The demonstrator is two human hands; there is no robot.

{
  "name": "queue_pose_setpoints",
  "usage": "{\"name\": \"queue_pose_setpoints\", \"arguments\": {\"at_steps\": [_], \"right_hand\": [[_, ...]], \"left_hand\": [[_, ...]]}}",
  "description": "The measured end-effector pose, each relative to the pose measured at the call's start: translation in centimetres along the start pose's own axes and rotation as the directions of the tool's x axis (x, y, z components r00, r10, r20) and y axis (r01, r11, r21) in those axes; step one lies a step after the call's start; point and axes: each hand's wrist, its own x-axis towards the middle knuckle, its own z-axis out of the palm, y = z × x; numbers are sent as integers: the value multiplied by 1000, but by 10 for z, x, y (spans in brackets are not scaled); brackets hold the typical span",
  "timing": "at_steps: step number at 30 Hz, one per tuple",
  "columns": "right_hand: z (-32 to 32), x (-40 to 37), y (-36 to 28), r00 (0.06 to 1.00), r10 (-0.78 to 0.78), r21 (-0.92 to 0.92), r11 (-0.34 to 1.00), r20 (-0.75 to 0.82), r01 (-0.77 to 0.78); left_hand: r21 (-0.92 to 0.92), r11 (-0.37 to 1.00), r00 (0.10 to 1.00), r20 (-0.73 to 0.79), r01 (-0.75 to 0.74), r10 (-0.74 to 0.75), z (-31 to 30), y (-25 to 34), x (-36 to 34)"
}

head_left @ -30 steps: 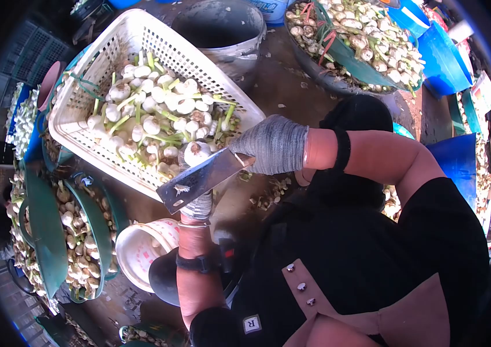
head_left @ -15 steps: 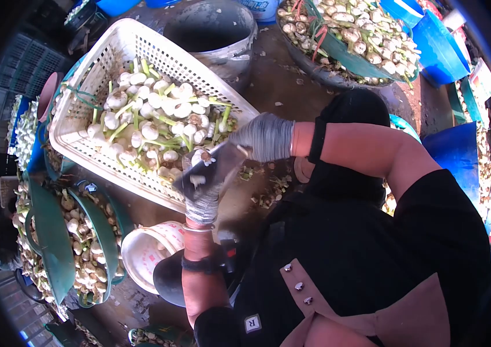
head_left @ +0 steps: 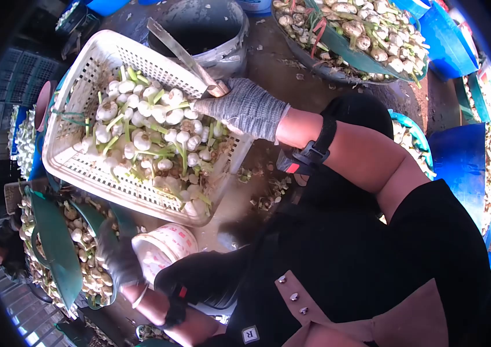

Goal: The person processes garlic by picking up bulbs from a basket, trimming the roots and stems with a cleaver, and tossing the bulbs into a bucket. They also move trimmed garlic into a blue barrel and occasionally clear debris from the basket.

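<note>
My right hand (head_left: 242, 110), in a grey knit glove, is closed round the wooden handle of a knife (head_left: 179, 49). Its blade points up and left over the rim of a white perforated crate (head_left: 135, 205). Trimmed garlic bulbs (head_left: 141, 139) with short green stems lie in the crate. My left hand (head_left: 117, 254), also gloved, is over the right part of a green tub (head_left: 54, 248) of untrimmed garlic (head_left: 86, 254) at the lower left. Motion blurs its fingers, and whether it holds a bulb cannot be seen.
A white bucket with red print (head_left: 167, 246) stands between the left arm and the crate. Behind the crate is a dark bucket (head_left: 231, 49). A large round basin (head_left: 309, 63) heaped with garlic is at the top right, near blue tubs (head_left: 445, 43). Another person (head_left: 8, 248) is at the far left.
My left hand has moved from beside the knife at the crate's edge down and left to the green tub. My right hand has shifted left and up, and the blade now points up and left.
</note>
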Motion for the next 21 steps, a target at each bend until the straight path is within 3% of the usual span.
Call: {"name": "queue_pose_setpoints", "arguments": {"at_steps": [1,2,3,4,5,6,8,9,11,12,13,15,16,17,19,20,21], "right_hand": [[-1,-3,-7,1000,1,2,1000,-3,-1],[-3,-4,-14,998,62,50,997,4,-62],[-6,-4,-17,993,121,97,988,14,-122],[-8,0,-11,990,132,230,963,41,-138],[-13,4,-7,991,130,230,964,42,-136],[-22,7,-3,990,143,162,976,17,-144],[-27,4,-19,977,207,30,978,-47,-205],[-29,4,-18,978,201,27,980,-54,-199],[-35,5,-15,992,110,-152,981,-59,-117],[-39,1,-20,966,258,-18,966,11,-258],[-39,1,-23,968,251,-23,968,4,-251],[-36,0,-26,973,228,-227,947,-34,-230],[-34,1,-18,986,168,-226,960,-23,-168],[-35,5,-4,986,167,-228,959,-18,-167],[-32,11,26,994,105,-132,985,-33,-109],[-29,11,38,996,78,-77,994,-42,-81],[-26,8,42,996,82,-66,994,-31,-84]], "left_hand": [[-373,906,973,181,202,-142,31,-5,14],[-99,990,967,245,98,-71,55,53,23],[-207,970,926,325,-127,191,95,45,34],[-437,893,882,457,109,116,146,38,46],[-116,974,887,405,-193,224,178,63,50],[-223,969,856,476,-103,200,211,72,58],[-82,994,851,514,-79,110,282,74,74],[-6,979,825,537,-205,176,313,66,81],[136,968,868,481,-211,121,346,74,84],[205,968,771,637,-146,-19,356,80,97],[273,918,831,547,-289,99,377,71,93],[146,989,812,572,35,-113,401,69,109],[144,989,812,572,38,-115,404,67,108],[-27,999,821,570,-22,34,404,62,107],[-347,926,811,493,-149,315,389,52,99],[88,758,704,454,-646,547,373,40,97],[-122,928,858,354,-352,372,333,54,86]]}}
